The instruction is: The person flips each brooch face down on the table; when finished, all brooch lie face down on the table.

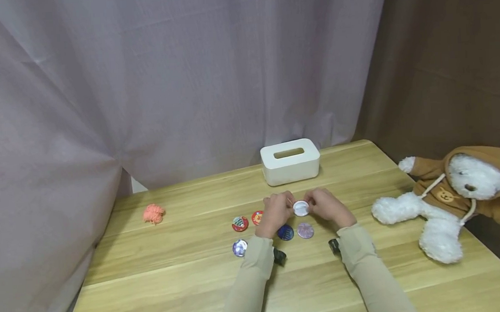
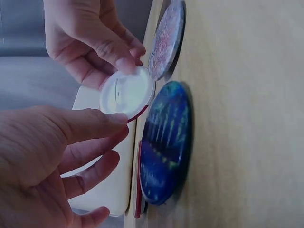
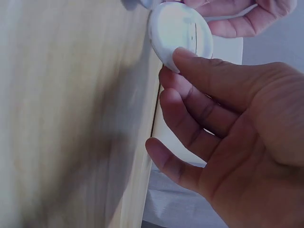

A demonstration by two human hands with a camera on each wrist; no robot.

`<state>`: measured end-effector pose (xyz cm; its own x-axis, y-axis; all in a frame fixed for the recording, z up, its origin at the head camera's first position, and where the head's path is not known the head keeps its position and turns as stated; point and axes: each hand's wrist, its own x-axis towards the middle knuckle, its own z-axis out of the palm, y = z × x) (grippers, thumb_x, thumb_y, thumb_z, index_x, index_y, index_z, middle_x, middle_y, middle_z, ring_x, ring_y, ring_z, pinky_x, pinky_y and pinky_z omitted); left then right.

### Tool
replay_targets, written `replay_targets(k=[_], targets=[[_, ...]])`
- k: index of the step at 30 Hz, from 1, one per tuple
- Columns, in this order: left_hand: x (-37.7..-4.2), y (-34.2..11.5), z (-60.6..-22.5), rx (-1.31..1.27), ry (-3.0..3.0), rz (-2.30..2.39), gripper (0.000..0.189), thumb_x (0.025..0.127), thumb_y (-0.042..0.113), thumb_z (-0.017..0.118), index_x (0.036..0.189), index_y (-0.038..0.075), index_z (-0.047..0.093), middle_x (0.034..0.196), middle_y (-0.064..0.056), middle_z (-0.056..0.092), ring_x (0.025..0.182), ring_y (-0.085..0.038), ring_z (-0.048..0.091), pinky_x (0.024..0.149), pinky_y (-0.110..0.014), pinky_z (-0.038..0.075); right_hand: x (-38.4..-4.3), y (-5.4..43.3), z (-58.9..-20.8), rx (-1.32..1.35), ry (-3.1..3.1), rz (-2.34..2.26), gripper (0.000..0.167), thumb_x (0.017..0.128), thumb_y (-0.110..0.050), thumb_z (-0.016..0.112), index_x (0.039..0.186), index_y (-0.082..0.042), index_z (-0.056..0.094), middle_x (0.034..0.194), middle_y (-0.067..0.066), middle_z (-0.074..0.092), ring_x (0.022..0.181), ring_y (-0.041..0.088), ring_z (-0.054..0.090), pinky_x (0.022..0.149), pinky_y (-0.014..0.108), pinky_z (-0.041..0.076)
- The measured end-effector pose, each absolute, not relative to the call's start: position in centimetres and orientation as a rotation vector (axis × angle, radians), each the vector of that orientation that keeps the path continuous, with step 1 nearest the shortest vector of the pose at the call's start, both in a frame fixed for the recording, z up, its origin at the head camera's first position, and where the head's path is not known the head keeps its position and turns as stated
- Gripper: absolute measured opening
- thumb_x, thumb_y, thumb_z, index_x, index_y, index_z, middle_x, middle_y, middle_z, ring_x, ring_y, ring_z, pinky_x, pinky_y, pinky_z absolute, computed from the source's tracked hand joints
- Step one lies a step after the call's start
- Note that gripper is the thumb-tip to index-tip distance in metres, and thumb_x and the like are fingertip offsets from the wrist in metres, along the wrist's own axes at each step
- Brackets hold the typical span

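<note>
Pin badge (image 1: 301, 208), its white back showing, is pinched at its left edge by the fingers of the left hand (image 1: 275, 212) and at its right by those of the right hand (image 1: 327, 205), near of the white tissue box (image 1: 291, 170). Blue badge (image 1: 285, 232) and pink badge (image 1: 305, 230) lie nearer on the worktop (image 1: 163, 283).

Left grip (image 1: 276, 213) pinching, right grip (image 1: 328, 205) pinching
</note>
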<state>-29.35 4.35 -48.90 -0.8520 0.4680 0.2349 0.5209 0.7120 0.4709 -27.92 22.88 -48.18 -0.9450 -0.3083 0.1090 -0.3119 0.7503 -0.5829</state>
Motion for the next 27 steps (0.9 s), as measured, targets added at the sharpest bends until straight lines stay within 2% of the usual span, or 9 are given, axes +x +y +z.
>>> replay_targets(k=[5,9,18,27], targets=[[-29.39,4.62,-49.2,-0.793,-2.822,-0.707,0.014,0.08,0.015,0.082,0.09,0.016,0.073,0.075,0.009,0.071,0.081,-0.02,0.063,0.076,-0.04,0.041,-27.9,22.4,-48.27,0.482,-2.926,0.982,0.019,0.074,0.009,0.075,0.085,-0.001,0.064,0.069,0.002,0.054,0.065,0.016,0.048,0.065,0.034,0.042],[-29.26,4.87,-49.32,-0.764,-2.855,-0.62,0.013,0.08,0.017,0.082,0.09,0.017,0.074,0.083,0.006,0.069,0.09,-0.025,0.061,0.076,-0.042,0.041,-27.73,22.14,-48.26,0.449,-2.942,1.0,0.023,0.074,0.01,0.076,0.09,0.0,0.062,0.072,0.004,0.055,0.066,0.016,0.05,0.065,0.034,0.043],[-28.78,4.92,-49.2,-0.725,-2.953,-0.551,0.018,0.079,0.017,0.081,0.096,0.015,0.076,0.103,-0.003,0.066,0.11,-0.03,0.051,0.082,-0.045,0.041,-27.8,21.94,-48.53,0.467,-3.001,0.931,0.02,0.076,0.006,0.077,0.092,0.0,0.067,0.073,0.002,0.057,0.068,0.018,0.052,0.068,0.036,0.045],[-28.64,4.85,-49.33,-0.756,-2.983,-0.594,0.009,0.082,0.017,0.079,0.09,0.015,0.076,0.101,-0.002,0.065,0.109,-0.031,0.049,0.082,-0.045,0.039,-27.74,21.97,-48.74,0.521,-3.024,0.84,0.013,0.079,0.002,0.076,0.089,-0.001,0.068,0.072,0.001,0.054,0.069,0.019,0.05,0.067,0.037,0.042]])
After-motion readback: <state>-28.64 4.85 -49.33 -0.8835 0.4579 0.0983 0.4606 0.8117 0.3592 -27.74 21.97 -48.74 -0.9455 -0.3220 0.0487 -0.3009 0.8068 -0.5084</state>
